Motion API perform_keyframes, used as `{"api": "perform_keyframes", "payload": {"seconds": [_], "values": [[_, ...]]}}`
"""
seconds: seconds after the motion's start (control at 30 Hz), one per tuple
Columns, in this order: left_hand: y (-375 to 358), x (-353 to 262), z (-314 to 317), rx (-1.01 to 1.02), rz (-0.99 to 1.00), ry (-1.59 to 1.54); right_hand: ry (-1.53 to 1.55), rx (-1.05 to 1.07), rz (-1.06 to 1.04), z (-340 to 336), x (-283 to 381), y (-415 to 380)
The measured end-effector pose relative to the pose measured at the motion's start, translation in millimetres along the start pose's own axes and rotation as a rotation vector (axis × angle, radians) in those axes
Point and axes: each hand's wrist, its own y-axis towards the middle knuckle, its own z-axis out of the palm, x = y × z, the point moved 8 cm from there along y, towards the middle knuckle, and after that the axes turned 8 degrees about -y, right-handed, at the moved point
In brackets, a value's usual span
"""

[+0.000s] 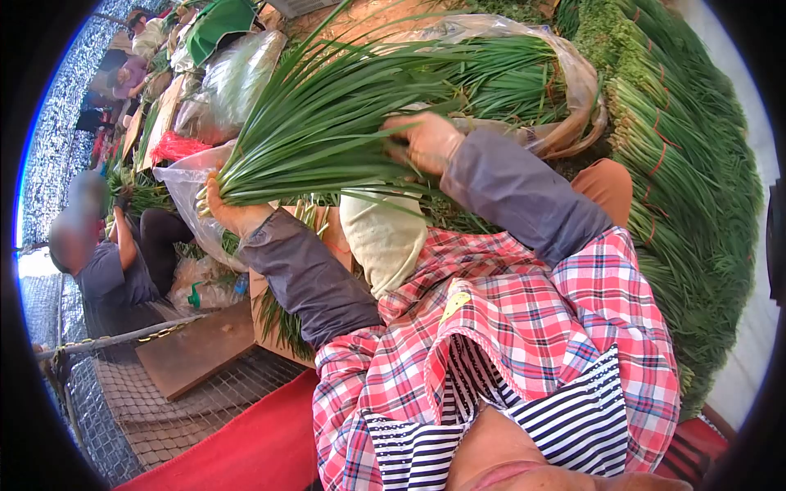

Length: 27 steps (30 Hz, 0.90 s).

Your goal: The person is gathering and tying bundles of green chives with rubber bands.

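Observation:
A big bunch of long, flat green leaves with pale stem ends, looking like garlic chives (319,123), fans out in front of me. My left hand (232,211) is closed around its stem ends at the left. My right hand (427,143) is at the leafy end on the right, its fingers smeared by motion and partly hidden by leaves. Just beyond the right hand, more chives (512,86) lie in a clear plastic bag (583,90) with its rim rolled back. Below the left hand, a wooden board (337,237) shows beside my knee, with loose stems on it.
A long pile of chive bunches with red ties (688,147) lines my right side. Red strings (178,147) and plastic bags (241,78) lie at the upper left. A co-worker (123,262) sits at the left, near a brown board (201,348). Other people sit farther back.

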Motion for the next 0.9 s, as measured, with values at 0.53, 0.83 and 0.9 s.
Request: {"api": "perform_keyframes", "payload": {"seconds": [0.53,0.83,0.9], "values": [[33,-50,8,-0.006,-0.016,0.076,-0.128,-0.170,0.281,-139,-22,-84],[-45,21,99,0.221,-0.143,0.192,-0.312,-0.453,-0.615,-130,198,-81],[-91,53,142,0.417,-0.121,0.171,-0.462,-0.423,-0.670,-113,210,-57]]}}
